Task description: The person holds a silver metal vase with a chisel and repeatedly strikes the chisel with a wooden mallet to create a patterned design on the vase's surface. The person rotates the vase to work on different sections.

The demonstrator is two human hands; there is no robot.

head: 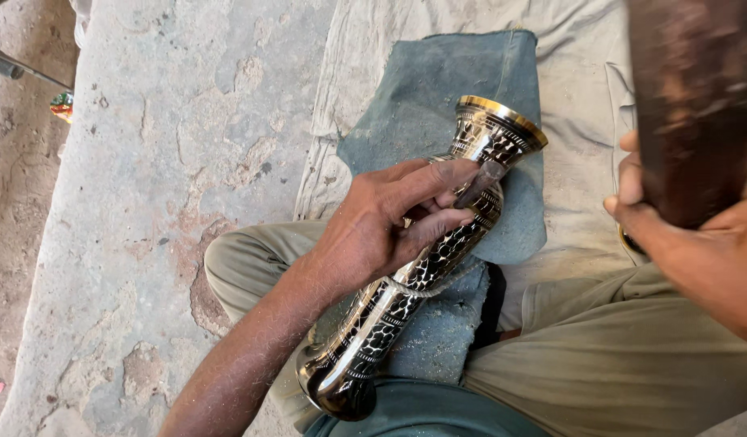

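A tall black and gold engraved metal vase (406, 291) lies tilted across my lap, its flared gold rim (503, 121) pointing up and away. My left hand (381, 222) rests on the vase's neck and pinches a small dark chisel (480, 183) against the surface near the rim. At the right edge, my right hand (673, 235) grips a dark wooden mallet (693, 105), which is raised close to the camera and blurred. The vase's base sits near my stomach.
A blue-grey cloth (438, 97) lies under the vase, over a pale sheet (576, 65) on the ground. My khaki trouser legs (624, 356) frame the vase. Rough concrete slab (171, 162) spreads to the left, with bare dirt (17, 162) beyond it.
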